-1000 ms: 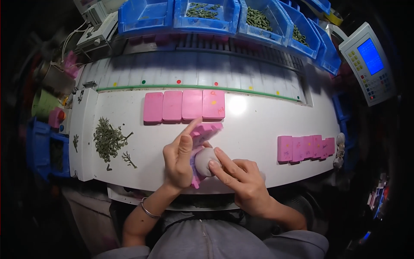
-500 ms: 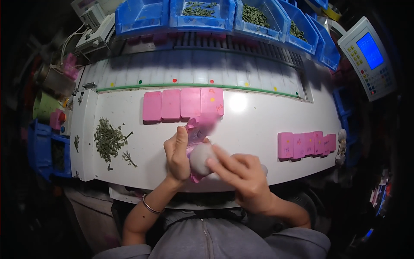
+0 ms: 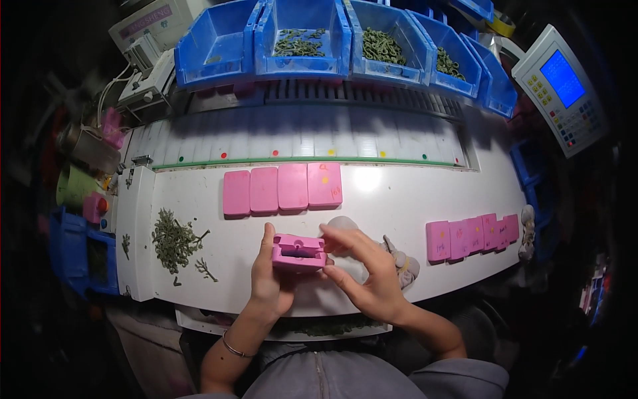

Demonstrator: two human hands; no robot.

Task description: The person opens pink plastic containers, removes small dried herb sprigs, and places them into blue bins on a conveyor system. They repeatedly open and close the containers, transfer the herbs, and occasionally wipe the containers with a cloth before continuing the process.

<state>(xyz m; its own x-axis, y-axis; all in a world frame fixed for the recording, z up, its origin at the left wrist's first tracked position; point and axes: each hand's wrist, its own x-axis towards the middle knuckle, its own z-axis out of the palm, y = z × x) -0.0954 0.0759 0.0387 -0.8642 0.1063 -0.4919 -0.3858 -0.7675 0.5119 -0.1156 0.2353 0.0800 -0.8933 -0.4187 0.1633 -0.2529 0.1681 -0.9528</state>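
The pink box (image 3: 298,253) is held above the near edge of the white table (image 3: 412,199), between both hands, at the centre of the scene. Its long axis runs left to right, and its slotted open face points up toward the camera. The left hand (image 3: 269,282) is clamped on the left end of the box, thumb laid up along that end and palm under it. The right hand (image 3: 372,276) grips the right end, fingers curled over the top far edge and thumb at the near side; both hands are closed on the box. Just behind the right hand lies a pale grey cloth-like lump (image 3: 402,259) on the table. Farther back, four pink rectangular blocks (image 3: 284,189) stand side by side in a row, touching, the right ones marked with small yellow dots. At the right, a second row of smaller pink blocks (image 3: 472,234) overlaps in a slanted line. A pile of green dried leaves (image 3: 174,239) lies at the left of the table. Along the far edge, blue bins (image 3: 332,33) hold more green material. A white control panel (image 3: 560,86) with a blue screen stands far right.
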